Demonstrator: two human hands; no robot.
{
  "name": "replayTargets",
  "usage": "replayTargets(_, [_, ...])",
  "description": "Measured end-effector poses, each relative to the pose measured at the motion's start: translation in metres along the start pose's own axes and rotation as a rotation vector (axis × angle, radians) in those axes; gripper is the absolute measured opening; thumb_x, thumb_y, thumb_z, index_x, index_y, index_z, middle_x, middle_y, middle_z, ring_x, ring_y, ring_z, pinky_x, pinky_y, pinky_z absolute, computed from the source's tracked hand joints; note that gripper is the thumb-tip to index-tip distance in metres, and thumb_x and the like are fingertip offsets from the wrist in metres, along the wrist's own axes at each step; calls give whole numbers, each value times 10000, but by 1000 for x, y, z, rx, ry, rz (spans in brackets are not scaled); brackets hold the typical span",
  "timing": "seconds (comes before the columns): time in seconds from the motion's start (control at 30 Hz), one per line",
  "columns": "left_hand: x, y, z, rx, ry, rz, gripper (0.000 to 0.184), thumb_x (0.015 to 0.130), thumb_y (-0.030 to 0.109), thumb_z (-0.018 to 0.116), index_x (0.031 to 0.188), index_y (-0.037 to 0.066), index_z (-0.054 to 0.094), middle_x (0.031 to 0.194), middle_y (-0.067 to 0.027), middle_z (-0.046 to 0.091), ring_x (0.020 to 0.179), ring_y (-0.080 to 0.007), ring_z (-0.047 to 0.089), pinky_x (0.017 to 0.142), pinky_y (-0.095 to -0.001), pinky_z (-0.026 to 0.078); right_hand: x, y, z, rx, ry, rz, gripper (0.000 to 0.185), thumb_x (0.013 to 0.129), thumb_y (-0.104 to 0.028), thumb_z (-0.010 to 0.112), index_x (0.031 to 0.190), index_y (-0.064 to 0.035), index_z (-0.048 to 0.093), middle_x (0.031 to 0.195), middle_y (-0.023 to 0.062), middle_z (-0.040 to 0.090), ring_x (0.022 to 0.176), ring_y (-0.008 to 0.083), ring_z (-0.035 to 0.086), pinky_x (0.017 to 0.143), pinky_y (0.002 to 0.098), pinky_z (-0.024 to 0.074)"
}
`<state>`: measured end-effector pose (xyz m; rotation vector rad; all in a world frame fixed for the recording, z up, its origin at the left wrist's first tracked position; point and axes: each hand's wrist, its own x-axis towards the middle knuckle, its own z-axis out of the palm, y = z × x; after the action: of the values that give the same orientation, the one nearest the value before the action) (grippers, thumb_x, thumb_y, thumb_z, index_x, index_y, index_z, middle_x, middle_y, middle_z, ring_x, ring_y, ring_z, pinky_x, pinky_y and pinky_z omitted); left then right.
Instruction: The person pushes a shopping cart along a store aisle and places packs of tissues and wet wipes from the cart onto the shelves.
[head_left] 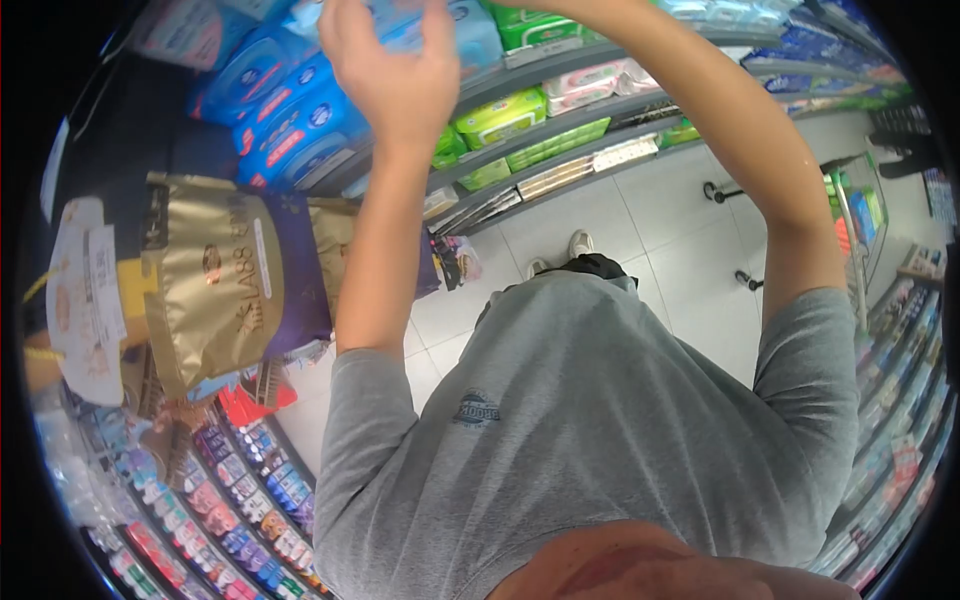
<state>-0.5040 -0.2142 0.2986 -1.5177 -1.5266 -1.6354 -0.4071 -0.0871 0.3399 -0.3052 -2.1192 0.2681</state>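
My left hand (395,80) is raised at the top, slightly blurred, over blue wipe packs (300,125) on the upper shelf. Its thumb and fingers are spread apart, with blue packaging visible between them; the fingertips reach the top edge. I cannot tell whether it touches a pack. My right forearm (690,75) crosses the upper right towards the top edge, and its hand lies beyond the frame. Green packs (540,32) sit near the right wrist.
Lower shelves hold green packs (500,117) and pink packs (583,86). A gold and purple bag (225,280) hangs at the left beside a white tag (85,300). A shopping cart (855,235) stands at the right. My shoes are on the tiled floor (695,255).
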Motion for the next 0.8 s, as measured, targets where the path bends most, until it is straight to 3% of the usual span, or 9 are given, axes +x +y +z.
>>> replayTargets(0.2, [-83,15,36,-375,-346,-78,238,786,53,715,1006,-13,650,912,-132,684,791,-256,673,743,-335,542,-70,4,-30,177,113,120,300,794,-181,692,1012,17,636,945,227,633,915,398,612,824,451,500])
replayTargets(0.3, [-186,-1,61,-446,-823,-399,258,817,104,699,1055,12,659,933,-148,703,849,-250,700,745,-348,546,-173,40,-24,145,113,538,196,865,-219,702,908,-28,700,693,49,650,623,109,612,571,289,489])
replayTargets(0.4, [-348,-74,51,-224,-1460,-581,331,865,255,651,1123,47,636,1023,-192,692,950,-366,667,827,-432,525,-317,70,-4,-79,-244,775,202,860,-252,615,897,-61,668,751,162,678,683,385,656,634,460,535])
replayTargets(0.5, [-520,-176,-30,370,-2214,-170,479,857,336,627,1226,33,594,1137,-231,658,1091,-366,627,936,-472,488,-541,87,-8,-303,-996,1276,377,857,-313,620,1154,-82,640,1169,193,648,1119,373,600,886,461,508])
replayTargets(0.53, [-516,-165,-69,485,-2132,-555,458,848,334,629,1190,30,629,1157,-232,654,1110,-359,626,953,-462,488,-595,61,-21,-419,-1025,1570,358,837,-282,625,1118,-62,658,1138,198,664,1097,361,622,889,456,511])
replayTargets(0.6, [-531,-167,-118,145,-2119,-459,304,845,269,613,1007,26,699,995,-228,698,992,-361,669,865,-472,516,-691,-6,-24,-450,-656,1885,300,802,-288,694,919,-12,699,874,205,712,854,366,689,760,454,544])
replayTargets(0.67, [-513,-150,-145,-1,-1929,-1486,301,827,307,642,923,30,708,943,-221,701,935,-370,674,824,-492,515,-719,-75,-53,-12,-507,2200,315,743,-320,732,691,-13,682,680,170,679,590,297,635,639,424,533])
replayTargets(0.73, [-562,-196,-166,54,-2027,-1675,308,822,324,645,882,29,712,914,-216,697,883,-380,672,795,-501,515,-769,-139,-76,-391,-599,2007,288,757,-269,719,623,-22,654,631,158,670,503,254,615,575,393,524])
replayTargets(0.8, [-576,-215,-157,116,-2123,-1537,318,817,332,646,854,24,712,890,-208,695,846,-385,670,771,-506,513,-799,-162,-107,-86,-456,2589,289,824,-225,691,644,-16,605,607,140,630,439,233,570,428,379,456])
